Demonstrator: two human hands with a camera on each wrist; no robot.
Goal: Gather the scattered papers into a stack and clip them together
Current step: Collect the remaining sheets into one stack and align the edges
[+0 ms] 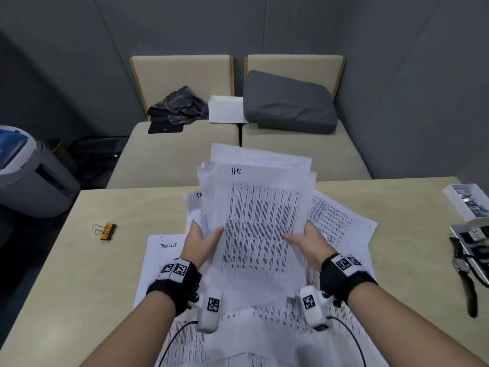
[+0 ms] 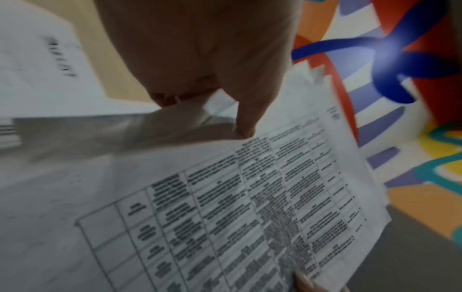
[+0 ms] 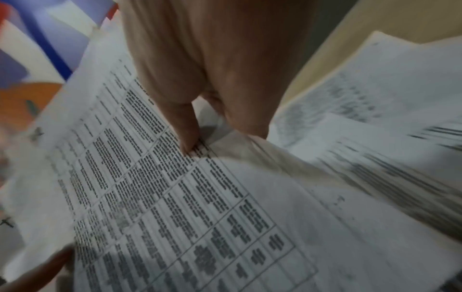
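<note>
We see thin matt white paper sheets point(image 1: 260, 229) printed with black tables. The table point(image 1: 79, 263) looks smooth, pale and matt, and the binder clip point(image 1: 105, 230) has shiny wire handles.

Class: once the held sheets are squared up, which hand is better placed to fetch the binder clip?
Left. The binder clip lies on the table's left side, nearer the left hand; the right hand would probably have to cross the stack.
</note>
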